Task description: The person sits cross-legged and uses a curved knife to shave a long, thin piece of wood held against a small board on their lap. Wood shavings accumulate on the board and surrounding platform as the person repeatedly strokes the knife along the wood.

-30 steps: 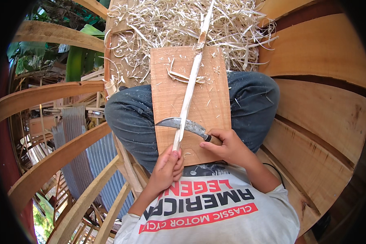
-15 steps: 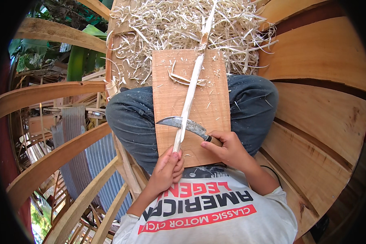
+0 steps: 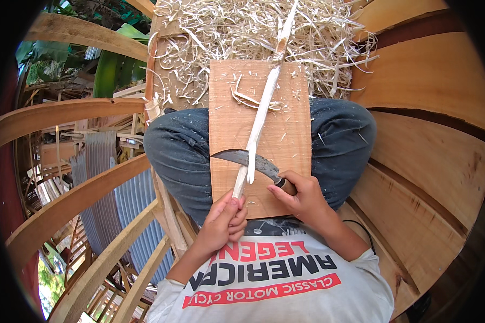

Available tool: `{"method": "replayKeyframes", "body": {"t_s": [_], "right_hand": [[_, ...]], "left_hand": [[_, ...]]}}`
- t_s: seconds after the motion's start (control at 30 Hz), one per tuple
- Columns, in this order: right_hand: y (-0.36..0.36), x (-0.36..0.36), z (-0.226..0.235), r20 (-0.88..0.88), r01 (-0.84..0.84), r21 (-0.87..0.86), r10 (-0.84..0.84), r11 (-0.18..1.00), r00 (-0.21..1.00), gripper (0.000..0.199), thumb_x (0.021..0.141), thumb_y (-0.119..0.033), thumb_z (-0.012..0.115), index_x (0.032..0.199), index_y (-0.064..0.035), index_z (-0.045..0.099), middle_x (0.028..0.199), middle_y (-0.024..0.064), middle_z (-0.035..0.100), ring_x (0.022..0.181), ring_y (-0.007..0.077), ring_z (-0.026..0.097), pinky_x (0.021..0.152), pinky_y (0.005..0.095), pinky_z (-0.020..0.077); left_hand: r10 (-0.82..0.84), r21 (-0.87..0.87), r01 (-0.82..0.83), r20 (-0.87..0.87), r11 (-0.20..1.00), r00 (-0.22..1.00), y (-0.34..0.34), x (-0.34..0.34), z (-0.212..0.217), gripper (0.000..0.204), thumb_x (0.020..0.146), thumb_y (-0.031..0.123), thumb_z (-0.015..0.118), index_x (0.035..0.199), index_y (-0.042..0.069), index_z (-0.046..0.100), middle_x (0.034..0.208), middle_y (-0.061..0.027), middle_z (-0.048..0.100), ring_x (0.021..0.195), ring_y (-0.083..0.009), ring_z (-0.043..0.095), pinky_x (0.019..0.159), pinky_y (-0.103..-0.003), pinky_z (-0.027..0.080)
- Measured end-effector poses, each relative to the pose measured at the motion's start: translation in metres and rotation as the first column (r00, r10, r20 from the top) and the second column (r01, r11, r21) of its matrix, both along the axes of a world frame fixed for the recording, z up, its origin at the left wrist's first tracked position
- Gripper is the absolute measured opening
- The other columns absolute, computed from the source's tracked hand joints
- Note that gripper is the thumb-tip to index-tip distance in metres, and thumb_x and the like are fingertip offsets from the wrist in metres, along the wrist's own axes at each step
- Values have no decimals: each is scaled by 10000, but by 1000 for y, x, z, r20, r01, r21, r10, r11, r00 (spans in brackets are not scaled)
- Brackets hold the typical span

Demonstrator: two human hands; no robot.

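My left hand (image 3: 224,218) is closed around the near end of a long pale stick (image 3: 259,119). The stick runs away from me over a flat wooden board (image 3: 293,134) that lies across my lap. In my right hand (image 3: 302,196) is the dark wooden handle of a curved knife (image 3: 263,166). Its blade lies crosswise at the stick a little beyond my left hand, tip pointing left. A peeled strip (image 3: 251,173) lifts from the stick at the blade. One loose curled shaving (image 3: 248,101) rests on the board's far half.
A thick heap of pale shavings (image 3: 312,40) spreads past the board. My bent legs in dark jeans (image 3: 179,153) flank it. Wooden planks (image 3: 425,145) rise at my right; wooden rails (image 3: 73,110) run along my left, with corrugated sheets (image 3: 137,215) beyond them.
The strip at the blade now stands farther off the stick, with its near end free. The whole view has shifted slightly. Both hands keep their grips.
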State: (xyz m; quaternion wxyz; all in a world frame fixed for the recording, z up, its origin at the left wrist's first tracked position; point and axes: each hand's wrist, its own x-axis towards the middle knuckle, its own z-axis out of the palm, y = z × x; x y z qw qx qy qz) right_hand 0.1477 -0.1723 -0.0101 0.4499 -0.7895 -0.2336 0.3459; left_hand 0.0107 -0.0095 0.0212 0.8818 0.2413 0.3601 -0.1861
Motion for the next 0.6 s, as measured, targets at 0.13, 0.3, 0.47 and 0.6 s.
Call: {"method": "replayKeyframes", "body": {"t_s": [0.13,0.3,0.47,0.6], "right_hand": [[3,5,-7,220,83,8,-83,997,972,274,812,-207,725,913,22,613,580,169,548,473,239,535,459,325,413],[-5,19,2,-452,-163,54,169,985,876,283,878,-246,654,968,22,648,503,-16,460,458,35,405,392,253,299],[-6,30,4,-681,-39,16,39,999,731,260,925,-248,596,925,8,646,511,-43,475,417,10,424,362,210,312],[-5,28,5,-752,-168,45,144,985,644,255,938,-238,576,954,12,629,512,-48,466,405,22,405,360,215,306]], "left_hand": [[-19,-22,19,7,1000,1000,-8,2,1,235,1024,332,346,936,117,375,627,55,262,461,-29,203,396,-192,187],[-11,9,11,25,1000,1000,1,0,-2,219,1026,316,346,938,118,380,634,56,263,467,-24,203,394,-191,188],[-55,102,51,37,993,998,0,1,1,207,1028,297,341,948,112,387,637,52,274,466,-26,213,392,-188,195],[-68,110,64,38,992,997,-4,-4,-5,197,1030,284,337,959,108,392,645,49,281,467,-27,218,395,-188,201]]}}
